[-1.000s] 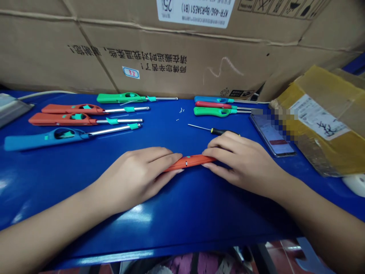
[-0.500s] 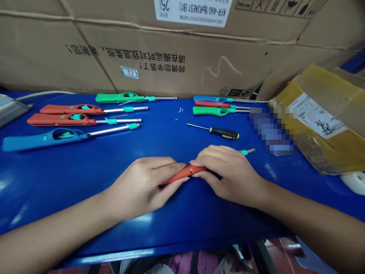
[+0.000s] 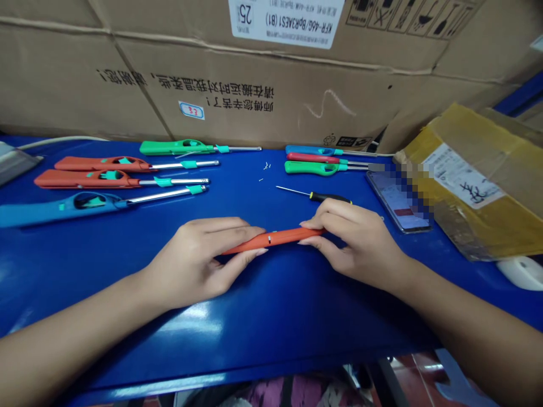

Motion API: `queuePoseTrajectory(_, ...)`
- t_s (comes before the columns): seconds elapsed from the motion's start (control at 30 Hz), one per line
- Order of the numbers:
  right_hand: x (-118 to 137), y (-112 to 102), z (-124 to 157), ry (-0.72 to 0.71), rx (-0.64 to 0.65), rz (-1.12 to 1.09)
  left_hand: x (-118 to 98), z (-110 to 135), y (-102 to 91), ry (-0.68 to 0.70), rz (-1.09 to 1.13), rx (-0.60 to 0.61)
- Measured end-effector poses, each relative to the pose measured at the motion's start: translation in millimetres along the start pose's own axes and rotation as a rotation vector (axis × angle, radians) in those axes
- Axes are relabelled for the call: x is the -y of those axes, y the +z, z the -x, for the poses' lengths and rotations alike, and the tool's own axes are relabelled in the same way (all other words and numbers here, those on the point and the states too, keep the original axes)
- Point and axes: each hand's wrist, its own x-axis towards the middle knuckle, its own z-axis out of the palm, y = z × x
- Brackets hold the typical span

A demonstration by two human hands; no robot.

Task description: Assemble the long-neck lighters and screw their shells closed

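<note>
An orange long-neck lighter [image 3: 282, 236] is held edge-up between my two hands, above the near part of the blue table. My left hand [image 3: 207, 260] is closed on its handle end, thumb below and fingers above. My right hand [image 3: 352, 240] pinches the other end of the orange body; the metal neck is mostly hidden behind that hand. A small slot with a pale bit shows on the edge between the hands. Just beyond my right hand lies a screwdriver [image 3: 324, 196] with a black and yellow handle, partly covered by the fingers.
Left on the table [image 3: 169, 345] lie a green lighter [image 3: 169, 147], two orange lighters [image 3: 87, 178] and a blue lighter [image 3: 55, 212]. Blue, red and green lighters [image 3: 311, 167] lie right of tiny screws [image 3: 266, 166]. A phone [image 3: 396, 198], taped carton [image 3: 470, 186] and large carton [image 3: 297, 73] stand around.
My hands have moved apart along the orange lighter, so more of its body shows. The right hand now covers part of the screwdriver handle. The view has shifted slightly.
</note>
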Motion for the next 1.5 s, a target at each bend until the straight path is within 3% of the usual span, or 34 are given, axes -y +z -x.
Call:
queuePoseTrajectory(0.3,-8,-19,-5,-0.09,0.117,0.121,2,2,-2.6,-0.105,0.051,0.005)
queuePoseTrajectory(0.4,-7,-16,-6,-0.062,0.087,0.137,1,-2,-2.8,-0.384,0.24,0.035)
queuePoseTrajectory(0.53,-4,-11,-7,-0.143,0.132,0.131,0,-9,3.0,-0.865,0.784,0.056)
queuePoseTrajectory(0.67,2,-1,-6,-0.243,0.134,0.138,-5,-10,8.6,-1.005,1.039,0.17)
queuePoseTrajectory(0.73,5,3,-5,-0.279,0.094,0.113,-8,-9,8.9,-0.982,1.035,0.248)
queuePoseTrajectory(0.8,5,5,-4,-0.29,0.041,0.101,-10,-8,7.9,-0.892,0.897,0.222)
queuePoseTrajectory(0.87,5,5,-3,-0.281,-0.018,0.099,-10,-6,6.4,-0.683,0.613,0.089)
queuePoseTrajectory(0.97,5,1,-2,-0.255,-0.085,0.078,-6,-4,4.2,-0.264,0.166,-0.103)
queuePoseTrajectory(1.07,8,0,-1,-0.238,-0.099,0.061,-5,-3,2.5,-0.021,-0.013,-0.143)
queuePoseTrajectory(1.27,15,4,1,-0.245,-0.059,0.013,-10,-2,1.8,0.062,0.029,-0.114)
queuePoseTrajectory(1.5,8,-4,-3,-0.158,-0.024,0.039,-7,-2,0.4,-0.069,0.055,-0.134)
